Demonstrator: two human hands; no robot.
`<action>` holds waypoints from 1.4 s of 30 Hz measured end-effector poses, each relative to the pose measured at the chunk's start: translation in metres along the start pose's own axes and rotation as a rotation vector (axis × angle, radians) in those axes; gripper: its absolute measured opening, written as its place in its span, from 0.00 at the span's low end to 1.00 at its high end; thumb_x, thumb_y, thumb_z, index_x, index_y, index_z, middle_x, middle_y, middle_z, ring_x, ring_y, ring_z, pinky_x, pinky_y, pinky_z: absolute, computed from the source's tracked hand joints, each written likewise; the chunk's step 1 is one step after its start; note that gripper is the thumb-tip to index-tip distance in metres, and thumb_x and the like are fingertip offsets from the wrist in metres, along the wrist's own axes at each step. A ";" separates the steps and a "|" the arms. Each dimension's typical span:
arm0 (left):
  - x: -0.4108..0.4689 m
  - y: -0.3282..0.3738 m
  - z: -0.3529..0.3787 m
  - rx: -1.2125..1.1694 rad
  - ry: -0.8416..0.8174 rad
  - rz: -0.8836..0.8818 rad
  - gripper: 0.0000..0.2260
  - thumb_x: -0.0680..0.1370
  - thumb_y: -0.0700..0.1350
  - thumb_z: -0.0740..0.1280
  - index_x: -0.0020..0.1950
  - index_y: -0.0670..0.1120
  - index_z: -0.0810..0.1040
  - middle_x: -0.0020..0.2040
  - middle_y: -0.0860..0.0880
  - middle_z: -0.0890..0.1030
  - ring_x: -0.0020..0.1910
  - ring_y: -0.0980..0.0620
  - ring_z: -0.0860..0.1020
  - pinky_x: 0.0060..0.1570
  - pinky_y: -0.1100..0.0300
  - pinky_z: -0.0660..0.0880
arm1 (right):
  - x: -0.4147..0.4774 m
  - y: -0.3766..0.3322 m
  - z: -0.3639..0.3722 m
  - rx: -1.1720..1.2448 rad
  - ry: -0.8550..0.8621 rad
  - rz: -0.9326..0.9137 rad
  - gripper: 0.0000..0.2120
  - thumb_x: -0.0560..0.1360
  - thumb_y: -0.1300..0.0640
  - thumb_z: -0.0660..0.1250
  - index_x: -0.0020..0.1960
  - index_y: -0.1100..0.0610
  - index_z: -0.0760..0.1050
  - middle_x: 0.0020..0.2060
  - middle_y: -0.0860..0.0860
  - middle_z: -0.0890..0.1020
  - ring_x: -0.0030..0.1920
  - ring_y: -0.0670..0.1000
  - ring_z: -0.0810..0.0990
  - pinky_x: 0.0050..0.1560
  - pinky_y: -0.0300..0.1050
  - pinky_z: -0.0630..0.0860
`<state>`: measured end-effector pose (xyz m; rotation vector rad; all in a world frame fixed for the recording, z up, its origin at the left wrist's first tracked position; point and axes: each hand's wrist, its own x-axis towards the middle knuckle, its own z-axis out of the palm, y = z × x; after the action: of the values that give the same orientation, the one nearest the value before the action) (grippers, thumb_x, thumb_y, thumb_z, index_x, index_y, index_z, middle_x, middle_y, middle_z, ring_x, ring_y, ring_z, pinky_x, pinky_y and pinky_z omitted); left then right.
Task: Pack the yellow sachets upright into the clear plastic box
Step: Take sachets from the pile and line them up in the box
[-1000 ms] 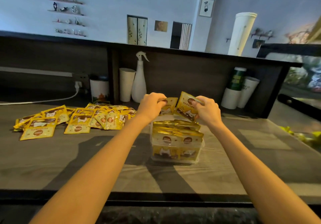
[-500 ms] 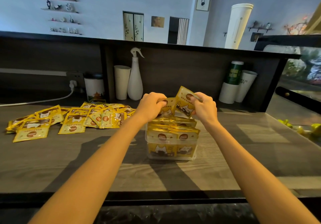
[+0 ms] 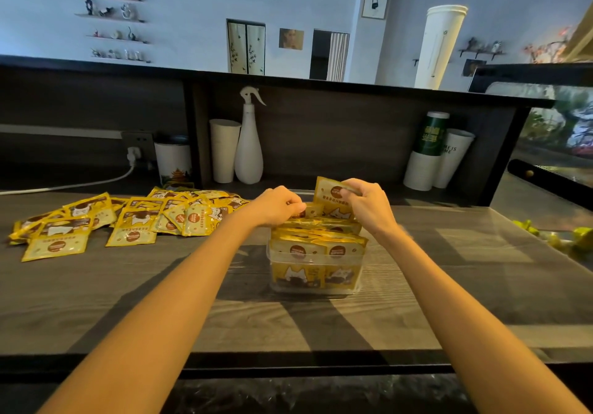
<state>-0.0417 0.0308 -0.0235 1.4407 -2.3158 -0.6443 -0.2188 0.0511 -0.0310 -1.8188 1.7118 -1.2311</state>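
A clear plastic box (image 3: 316, 258) stands mid-counter, filled with several upright yellow sachets (image 3: 316, 246) in rows. My right hand (image 3: 365, 203) pinches the top edge of one yellow sachet (image 3: 330, 195), which stands tilted over the box's far end. My left hand (image 3: 279, 205) is curled at the far left of the box, fingertips pinching another sachet (image 3: 313, 210) that is mostly hidden behind my fingers. A loose pile of yellow sachets (image 3: 134, 217) lies flat on the counter to the left.
Against the dark back panel stand a white spray bottle (image 3: 248, 150), a white cup (image 3: 224, 148), a printed mug (image 3: 173, 163) and stacked cups (image 3: 433, 153) at right. A white cable (image 3: 73, 184) runs from a socket. Green-yellow items (image 3: 574, 237) lie at far right.
Both hands have lowered toward the far end of the box with their sachets. The left hand's sachet has sunk almost out of sight; the right one stands lower.
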 end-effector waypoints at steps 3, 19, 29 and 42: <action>0.004 0.000 0.003 0.041 -0.068 -0.045 0.16 0.82 0.46 0.55 0.34 0.47 0.68 0.32 0.50 0.67 0.32 0.57 0.65 0.35 0.64 0.63 | 0.000 0.000 0.000 0.074 -0.042 0.038 0.12 0.80 0.61 0.57 0.61 0.57 0.74 0.52 0.49 0.77 0.52 0.46 0.74 0.41 0.33 0.71; 0.004 -0.005 0.004 -0.072 -0.052 -0.041 0.20 0.82 0.51 0.54 0.30 0.47 0.65 0.30 0.50 0.66 0.30 0.57 0.66 0.35 0.64 0.63 | 0.004 0.007 0.007 -0.018 -0.270 0.159 0.12 0.79 0.61 0.59 0.59 0.58 0.77 0.58 0.56 0.78 0.59 0.52 0.75 0.56 0.44 0.70; 0.005 -0.009 0.014 -0.118 0.189 0.011 0.11 0.79 0.45 0.62 0.53 0.42 0.81 0.47 0.46 0.79 0.45 0.53 0.74 0.38 0.67 0.69 | -0.001 0.005 0.007 -0.058 -0.285 0.193 0.14 0.80 0.56 0.57 0.54 0.61 0.78 0.53 0.58 0.80 0.49 0.50 0.76 0.52 0.44 0.70; 0.001 -0.007 0.010 -0.116 0.253 -0.019 0.13 0.79 0.44 0.61 0.48 0.36 0.81 0.45 0.37 0.81 0.40 0.49 0.74 0.36 0.63 0.69 | -0.005 -0.007 0.003 -0.211 -0.254 0.033 0.13 0.80 0.57 0.59 0.57 0.60 0.79 0.57 0.55 0.79 0.54 0.49 0.76 0.54 0.41 0.71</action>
<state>-0.0422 0.0291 -0.0360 1.4048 -2.0394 -0.5564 -0.2120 0.0564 -0.0293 -1.9588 1.7708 -0.7909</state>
